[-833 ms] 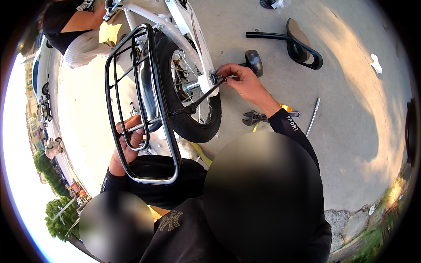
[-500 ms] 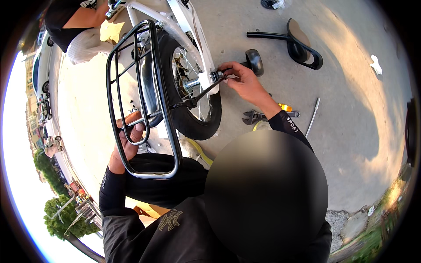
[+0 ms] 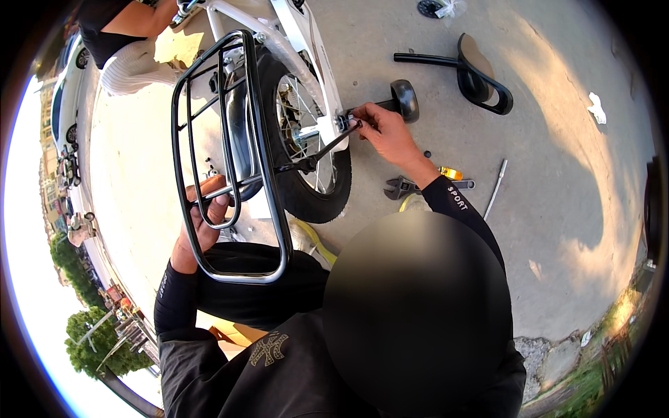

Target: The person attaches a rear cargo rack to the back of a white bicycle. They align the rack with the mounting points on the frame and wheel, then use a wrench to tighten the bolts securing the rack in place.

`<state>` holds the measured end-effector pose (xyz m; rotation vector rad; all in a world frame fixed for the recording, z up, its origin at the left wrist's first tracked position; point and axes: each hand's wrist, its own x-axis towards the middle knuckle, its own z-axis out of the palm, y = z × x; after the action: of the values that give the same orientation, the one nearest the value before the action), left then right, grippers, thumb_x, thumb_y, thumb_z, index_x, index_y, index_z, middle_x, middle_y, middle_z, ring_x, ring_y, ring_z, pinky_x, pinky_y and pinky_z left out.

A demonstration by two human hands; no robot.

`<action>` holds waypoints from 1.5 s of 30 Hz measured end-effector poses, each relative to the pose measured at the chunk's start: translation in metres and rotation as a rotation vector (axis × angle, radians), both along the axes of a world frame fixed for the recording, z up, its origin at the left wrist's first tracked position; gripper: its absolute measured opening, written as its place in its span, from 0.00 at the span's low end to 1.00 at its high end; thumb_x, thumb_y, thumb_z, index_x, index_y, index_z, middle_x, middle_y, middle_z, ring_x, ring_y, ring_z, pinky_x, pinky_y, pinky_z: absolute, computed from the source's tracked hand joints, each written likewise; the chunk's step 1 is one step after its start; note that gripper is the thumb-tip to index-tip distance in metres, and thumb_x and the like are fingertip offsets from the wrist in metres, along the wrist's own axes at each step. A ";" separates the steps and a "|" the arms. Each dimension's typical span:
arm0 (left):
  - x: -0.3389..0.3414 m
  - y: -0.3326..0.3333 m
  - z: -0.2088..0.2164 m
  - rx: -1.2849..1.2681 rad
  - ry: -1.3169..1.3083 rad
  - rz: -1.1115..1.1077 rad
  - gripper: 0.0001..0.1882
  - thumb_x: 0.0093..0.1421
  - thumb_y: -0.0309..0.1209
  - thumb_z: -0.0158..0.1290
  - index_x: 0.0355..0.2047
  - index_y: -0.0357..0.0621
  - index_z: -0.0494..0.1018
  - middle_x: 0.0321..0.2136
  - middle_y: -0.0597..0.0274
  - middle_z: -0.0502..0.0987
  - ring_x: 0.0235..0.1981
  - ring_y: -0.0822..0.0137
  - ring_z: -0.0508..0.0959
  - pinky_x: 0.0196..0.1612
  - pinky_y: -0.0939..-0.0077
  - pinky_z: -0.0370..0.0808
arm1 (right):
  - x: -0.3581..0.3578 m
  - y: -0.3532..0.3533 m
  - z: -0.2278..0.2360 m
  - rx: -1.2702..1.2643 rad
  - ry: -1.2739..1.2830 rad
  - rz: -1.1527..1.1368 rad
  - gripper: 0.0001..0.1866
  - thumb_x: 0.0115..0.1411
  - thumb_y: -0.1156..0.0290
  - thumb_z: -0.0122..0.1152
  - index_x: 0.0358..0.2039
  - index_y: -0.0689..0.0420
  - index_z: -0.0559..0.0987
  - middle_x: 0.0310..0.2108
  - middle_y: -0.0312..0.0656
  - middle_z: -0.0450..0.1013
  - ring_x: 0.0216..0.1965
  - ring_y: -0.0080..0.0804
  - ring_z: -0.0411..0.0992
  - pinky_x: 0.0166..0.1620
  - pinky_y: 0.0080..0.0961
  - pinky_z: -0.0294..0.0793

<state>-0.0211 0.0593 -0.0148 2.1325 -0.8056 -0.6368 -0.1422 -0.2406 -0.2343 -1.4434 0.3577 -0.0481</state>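
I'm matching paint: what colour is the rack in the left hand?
The rack is glossy black; best seen in the head view.

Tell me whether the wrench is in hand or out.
Out: the wrench lies on the ground; the left hand grips the rack, the right hand is at the end of the strut.

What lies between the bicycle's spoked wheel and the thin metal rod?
The head view shows an adjustable wrench partly behind the right sleeve, an orange object, a small dark piece and a light shoe.

Concrete ground (image 3: 557,160) under me | to my right it carries: adjustable wrench (image 3: 399,187), orange item (image 3: 451,173), silver rod (image 3: 495,189) | farther off: black barred part (image 3: 474,86), white scrap (image 3: 596,110)
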 end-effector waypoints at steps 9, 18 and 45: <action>0.000 -0.003 0.002 0.010 0.059 0.007 0.20 0.70 0.40 0.51 0.28 0.35 0.71 0.20 0.61 0.71 0.25 0.70 0.73 0.30 0.75 0.68 | 0.001 -0.006 0.011 -0.046 0.067 0.101 0.18 0.62 0.83 0.53 0.52 0.59 0.74 0.48 0.36 0.73 0.44 0.21 0.72 0.45 0.21 0.73; 0.003 -0.002 -0.004 -0.041 0.022 0.005 0.18 0.70 0.38 0.51 0.28 0.35 0.71 0.21 0.61 0.72 0.25 0.69 0.73 0.29 0.75 0.69 | 0.000 0.009 0.014 0.154 -0.069 -0.150 0.12 0.63 0.81 0.54 0.47 0.61 0.77 0.46 0.39 0.75 0.43 0.22 0.73 0.46 0.24 0.74; 0.001 -0.008 0.004 0.004 -0.053 -0.026 0.20 0.69 0.41 0.52 0.29 0.35 0.72 0.21 0.62 0.71 0.25 0.71 0.73 0.29 0.77 0.69 | 0.002 0.001 0.008 -0.100 0.045 0.018 0.20 0.61 0.83 0.54 0.55 0.58 0.74 0.46 0.38 0.73 0.44 0.22 0.72 0.45 0.23 0.73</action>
<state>-0.0197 0.0513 -0.0110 2.1540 -0.8632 -0.5979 -0.1399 -0.2392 -0.2263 -1.5480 0.3834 -0.0192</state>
